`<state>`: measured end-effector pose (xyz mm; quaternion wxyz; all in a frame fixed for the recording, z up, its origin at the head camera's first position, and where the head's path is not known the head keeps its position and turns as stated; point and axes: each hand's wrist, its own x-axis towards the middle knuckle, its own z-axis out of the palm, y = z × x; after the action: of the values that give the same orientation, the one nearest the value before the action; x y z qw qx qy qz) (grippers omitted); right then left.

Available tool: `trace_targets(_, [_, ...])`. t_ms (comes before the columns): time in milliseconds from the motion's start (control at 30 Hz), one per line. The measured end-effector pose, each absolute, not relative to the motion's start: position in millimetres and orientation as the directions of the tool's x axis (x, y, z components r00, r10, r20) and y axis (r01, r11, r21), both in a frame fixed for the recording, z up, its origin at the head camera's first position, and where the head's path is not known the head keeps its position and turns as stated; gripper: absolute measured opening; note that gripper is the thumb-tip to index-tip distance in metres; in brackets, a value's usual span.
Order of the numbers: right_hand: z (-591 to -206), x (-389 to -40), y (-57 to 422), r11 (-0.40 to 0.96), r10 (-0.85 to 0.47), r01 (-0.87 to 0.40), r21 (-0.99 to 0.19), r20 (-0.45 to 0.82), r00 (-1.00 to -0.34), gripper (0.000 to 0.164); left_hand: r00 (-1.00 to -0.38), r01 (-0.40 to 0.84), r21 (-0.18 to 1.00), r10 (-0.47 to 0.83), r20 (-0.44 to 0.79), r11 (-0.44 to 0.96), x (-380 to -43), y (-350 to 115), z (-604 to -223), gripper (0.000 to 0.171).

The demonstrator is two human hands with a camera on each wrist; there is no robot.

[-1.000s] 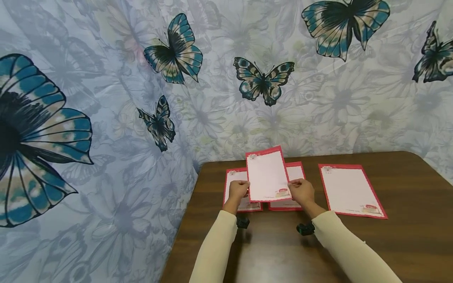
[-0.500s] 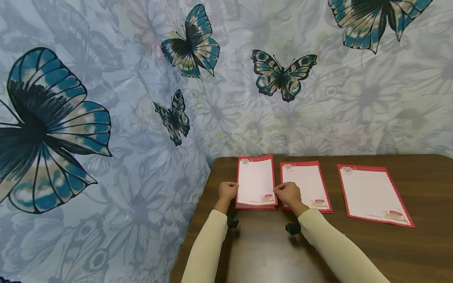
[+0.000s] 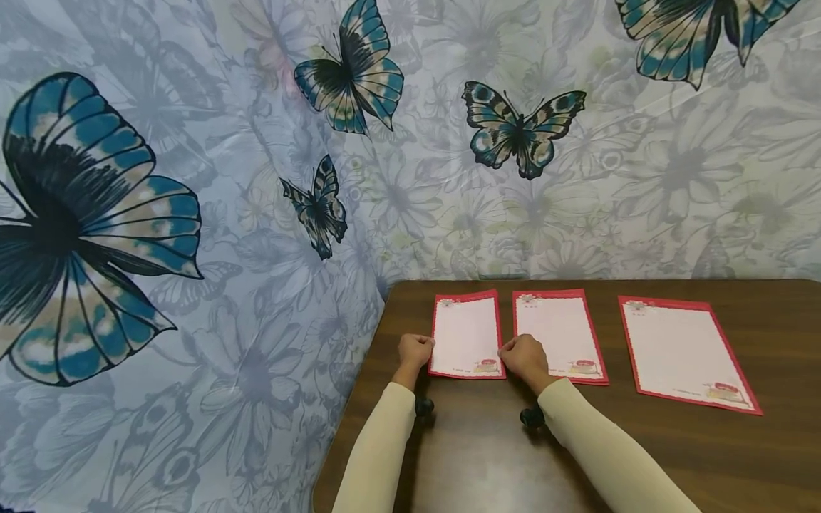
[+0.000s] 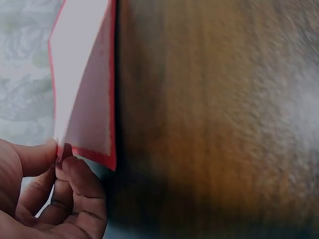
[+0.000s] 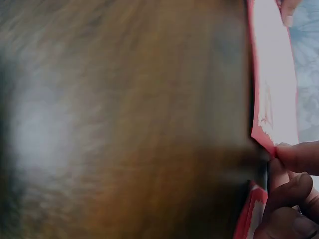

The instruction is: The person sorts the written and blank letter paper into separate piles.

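Left hand and right hand both grasping red-bordered sheet, pinched between thumb and fingers at opposite side edges. Held sheet at left of row, near far edge of worktop; pale flower print top left, small pinkish picture bottom right. Left wrist view: lower sheet, also red-edged, beneath held one, gap between. Middle sheet just beside right hand; right sheet farther off, same design. Butterfly-patterned backdrop behind worktop.
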<state>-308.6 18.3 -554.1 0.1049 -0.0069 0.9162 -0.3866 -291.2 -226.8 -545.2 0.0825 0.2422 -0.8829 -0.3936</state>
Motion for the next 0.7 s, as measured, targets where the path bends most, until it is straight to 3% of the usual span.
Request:
trace_targets(233, [-563, -305, 21, 0.705, -0.064, 0.071, -0.706, -0.162, -0.985, 0.020, -0.859, -0.389, 0.760, -0.503, -0.095, 0.521, -293, -225, -553, 0.023])
trace_targets(467, [-555, -304, 31, 0.644, -0.024, 0.055, -0.763, -0.092, -0.995, 0.021, -0.874, -0.353, 0.730, -0.485, -0.033, 0.586, -295, -207, -541, 0.024])
trace_targets(567, [-548, -307, 42, 0.633, -0.007, 0.035, -0.774, -0.050, -0.999, 0.022, -0.899, -0.363, 0.663, -0.434, -0.063, 0.655, -294, -198, -532, 0.032])
trace_targets(700, [-543, -311, 68, 0.656, 0.004, 0.014, -0.755, -0.014, -1.000, 0.024, -0.889, -0.441, 0.519, -0.435, -0.143, 0.732, -291, -189, -527, 0.056])
